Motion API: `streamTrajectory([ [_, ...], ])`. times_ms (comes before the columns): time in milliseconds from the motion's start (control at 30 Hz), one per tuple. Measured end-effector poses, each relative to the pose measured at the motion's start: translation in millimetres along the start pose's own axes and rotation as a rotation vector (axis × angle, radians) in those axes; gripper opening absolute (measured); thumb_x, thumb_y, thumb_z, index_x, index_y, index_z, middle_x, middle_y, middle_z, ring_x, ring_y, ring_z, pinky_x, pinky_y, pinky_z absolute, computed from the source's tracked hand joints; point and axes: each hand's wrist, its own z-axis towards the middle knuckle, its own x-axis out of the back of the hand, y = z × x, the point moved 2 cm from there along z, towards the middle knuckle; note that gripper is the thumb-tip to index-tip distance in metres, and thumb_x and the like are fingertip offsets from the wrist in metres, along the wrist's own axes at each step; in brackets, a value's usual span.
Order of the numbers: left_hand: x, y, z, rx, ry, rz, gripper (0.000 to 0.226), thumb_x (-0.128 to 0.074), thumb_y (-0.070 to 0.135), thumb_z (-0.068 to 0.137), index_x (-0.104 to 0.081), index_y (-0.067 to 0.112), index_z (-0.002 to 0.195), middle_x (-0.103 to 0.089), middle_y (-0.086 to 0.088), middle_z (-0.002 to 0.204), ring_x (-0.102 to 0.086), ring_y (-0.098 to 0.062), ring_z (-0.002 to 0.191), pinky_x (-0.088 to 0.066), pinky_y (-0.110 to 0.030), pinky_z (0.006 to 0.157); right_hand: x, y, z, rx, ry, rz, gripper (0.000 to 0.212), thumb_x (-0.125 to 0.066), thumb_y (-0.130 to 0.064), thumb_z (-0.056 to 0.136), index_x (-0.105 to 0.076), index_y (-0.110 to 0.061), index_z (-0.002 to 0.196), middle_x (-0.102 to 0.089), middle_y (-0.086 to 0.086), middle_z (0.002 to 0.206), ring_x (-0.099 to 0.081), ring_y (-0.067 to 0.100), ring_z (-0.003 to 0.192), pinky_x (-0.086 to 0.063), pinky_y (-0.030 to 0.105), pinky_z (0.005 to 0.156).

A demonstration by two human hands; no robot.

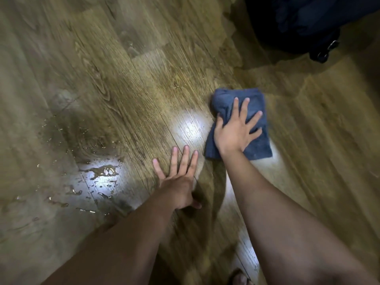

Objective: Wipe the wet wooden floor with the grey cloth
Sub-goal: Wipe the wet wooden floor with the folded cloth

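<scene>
A folded blue-grey cloth lies flat on the wooden floor right of centre. My right hand presses down on the cloth with its fingers spread and straight. My left hand rests flat on the bare floor just left of the cloth, fingers straight and apart. Puddles and drops of water glisten on the boards at the lower left, apart from the cloth.
A dark bag with a strap and metal buckle sits at the top right corner. A wet sheen covers the floor near it. Toes of a foot show at the bottom edge.
</scene>
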Motion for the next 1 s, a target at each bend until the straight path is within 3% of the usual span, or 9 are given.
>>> streamTrajectory([
  [167,2,-2,-2,-0.022,0.005,0.028,0.153,-0.07,0.081,0.052,0.046,0.025,0.135,0.066,0.001,0.135,0.064,-0.03,0.119,0.037,-0.078,0.077,-11,-28,-33,0.502,-0.096,-0.078,0.068,-0.044,-0.049,0.094,-0.018,-0.037,0.155,-0.003,-0.013,0.165,0.007,0.034,0.151,-0.001,0.064,0.114],
  [267,0,-2,-5,-0.089,0.043,-0.057,0.131,-0.06,0.067,0.065,0.039,0.035,0.145,0.062,0.008,0.139,0.063,-0.021,0.122,0.038,-0.074,0.085,-10,6,-46,0.606,-0.129,-0.064,0.066,-0.047,-0.045,0.093,-0.022,-0.039,0.154,-0.007,-0.016,0.164,0.005,0.026,0.152,-0.005,0.06,0.118],
  [333,9,-12,-6,-0.101,0.127,-0.087,0.121,-0.062,0.065,0.072,0.032,0.045,0.147,0.049,0.012,0.151,0.05,-0.018,0.136,0.029,-0.073,0.098,-6,45,-50,0.585,-0.095,-0.075,0.068,-0.052,-0.04,0.091,-0.024,-0.04,0.153,-0.009,-0.018,0.164,0.003,0.023,0.152,-0.008,0.057,0.118],
  [400,24,-31,-3,-0.048,0.263,-0.098,0.12,-0.065,0.076,0.07,0.021,0.049,0.149,0.032,0.011,0.159,0.031,-0.019,0.147,0.024,-0.072,0.106,3,84,-49,0.477,-0.049,-0.071,0.069,-0.053,-0.039,0.089,-0.025,-0.04,0.152,-0.012,-0.018,0.163,-0.001,0.024,0.152,-0.012,0.058,0.117],
  [467,43,-53,3,0.036,0.251,-0.185,0.138,-0.067,0.086,0.057,0.03,0.048,0.146,0.044,0.009,0.153,0.042,-0.023,0.142,0.033,-0.067,0.099,10,105,-39,0.358,-0.038,-0.036,0.066,-0.053,-0.042,0.09,-0.026,-0.041,0.151,-0.014,-0.019,0.163,-0.003,0.025,0.152,-0.011,0.059,0.116],
  [567,47,-62,12,0.039,0.14,-0.232,0.154,-0.076,0.082,0.052,0.048,0.044,0.136,0.066,0.004,0.134,0.062,-0.023,0.123,0.034,-0.072,0.094,13,96,-20,0.24,0.001,-0.006,0.061,-0.052,-0.045,0.094,-0.029,-0.04,0.15,-0.017,-0.016,0.163,-0.005,0.029,0.152,-0.011,0.062,0.114],
  [767,47,-59,16,0.068,0.075,-0.214,0.156,-0.076,0.08,0.055,0.052,0.039,0.133,0.069,0.003,0.129,0.065,-0.029,0.118,0.035,-0.073,0.088,8,20,46,-0.123,0.084,0.111,0.061,-0.047,-0.045,0.095,-0.027,-0.036,0.152,-0.013,-0.01,0.164,-0.001,0.04,0.15,-0.006,0.069,0.111],
  [867,48,-58,19,0.065,0.061,-0.212,0.156,-0.078,0.077,0.056,0.053,0.039,0.131,0.069,0.003,0.13,0.066,-0.028,0.117,0.033,-0.076,0.09,4,-29,70,-0.088,0.077,0.073,0.062,-0.046,-0.044,0.096,-0.025,-0.036,0.153,-0.01,-0.01,0.165,0.0,0.04,0.15,-0.005,0.069,0.112],
  [1000,50,-59,17,0.081,0.053,-0.221,0.158,-0.077,0.079,0.053,0.053,0.039,0.132,0.068,0.006,0.131,0.067,-0.025,0.116,0.035,-0.074,0.088,-2,-76,49,0.24,-0.004,-0.006,0.065,-0.052,-0.039,0.093,-0.026,-0.036,0.153,-0.009,-0.012,0.165,-0.001,0.037,0.15,-0.005,0.065,0.115],
])
